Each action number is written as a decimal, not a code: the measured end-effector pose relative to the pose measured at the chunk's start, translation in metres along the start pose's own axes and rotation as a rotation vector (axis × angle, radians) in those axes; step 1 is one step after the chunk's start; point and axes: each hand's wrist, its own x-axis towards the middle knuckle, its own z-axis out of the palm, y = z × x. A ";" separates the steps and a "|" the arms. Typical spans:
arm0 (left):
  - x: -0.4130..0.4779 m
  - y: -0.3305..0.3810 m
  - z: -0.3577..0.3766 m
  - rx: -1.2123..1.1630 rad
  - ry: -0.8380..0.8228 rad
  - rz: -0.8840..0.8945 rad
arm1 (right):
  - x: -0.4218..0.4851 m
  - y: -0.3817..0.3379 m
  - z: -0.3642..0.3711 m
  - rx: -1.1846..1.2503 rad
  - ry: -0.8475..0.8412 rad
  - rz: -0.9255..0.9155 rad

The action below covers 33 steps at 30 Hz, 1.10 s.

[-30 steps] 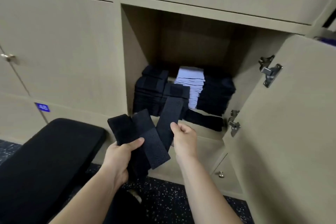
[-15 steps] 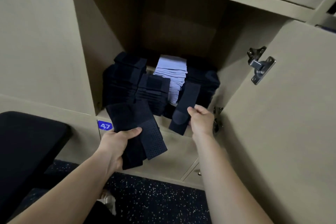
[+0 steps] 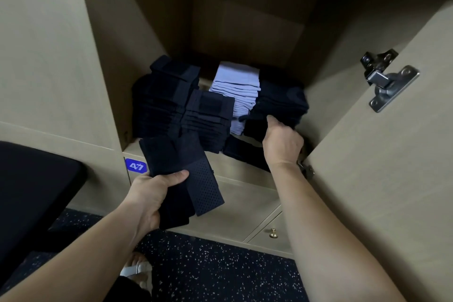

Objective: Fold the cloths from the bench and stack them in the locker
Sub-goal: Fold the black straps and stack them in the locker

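My left hand (image 3: 152,193) grips a bundle of folded black cloths (image 3: 181,174), one with a perforated end, just below the open locker (image 3: 245,32). My right hand (image 3: 282,142) reaches into the locker's right front and holds a folded black cloth (image 3: 255,127) against the right black stack (image 3: 282,100). Inside stand two more black stacks (image 3: 171,100) on the left and a pale blue stack (image 3: 235,88) in the middle. Another black cloth (image 3: 242,152) lies on the locker floor under my right wrist.
The locker door (image 3: 380,167) stands open on the right, with metal hinges (image 3: 384,81). The black padded bench (image 3: 34,191) is at the left. A blue tag numbered 47 (image 3: 135,166) marks the locker edge. Below are a drawer knob (image 3: 273,233) and speckled dark floor (image 3: 208,272).
My right hand has carried its folded black cloth up and right, from the locker's front edge into the locker at the right stack. The view moved closer; my left hand keeps its bundle.
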 end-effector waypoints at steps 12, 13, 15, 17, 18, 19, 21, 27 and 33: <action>0.007 -0.009 -0.013 -0.041 0.010 -0.002 | -0.034 0.009 0.052 -0.084 -0.275 -0.289; 0.007 -0.009 -0.013 -0.036 0.009 -0.001 | -0.036 0.009 0.054 -0.085 -0.261 -0.301; 0.006 -0.010 -0.011 -0.028 0.004 0.001 | -0.042 0.008 0.055 -0.099 -0.266 -0.322; 0.004 -0.010 -0.009 -0.025 -0.001 0.005 | -0.047 0.009 0.058 -0.098 -0.279 -0.342; 0.004 -0.009 -0.009 -0.025 -0.001 0.005 | -0.050 0.010 0.059 -0.095 -0.292 -0.342; 0.004 -0.009 -0.010 -0.028 0.000 0.006 | -0.052 0.011 0.062 -0.092 -0.288 -0.344; 0.005 -0.009 -0.010 -0.031 0.002 0.007 | -0.056 0.013 0.066 -0.091 -0.292 -0.350; 0.003 -0.010 -0.007 -0.028 -0.007 0.008 | -0.059 0.014 0.067 -0.077 -0.223 -0.390; -0.005 -0.009 -0.002 -0.014 -0.010 0.013 | -0.059 0.014 0.066 -0.066 -0.003 -0.390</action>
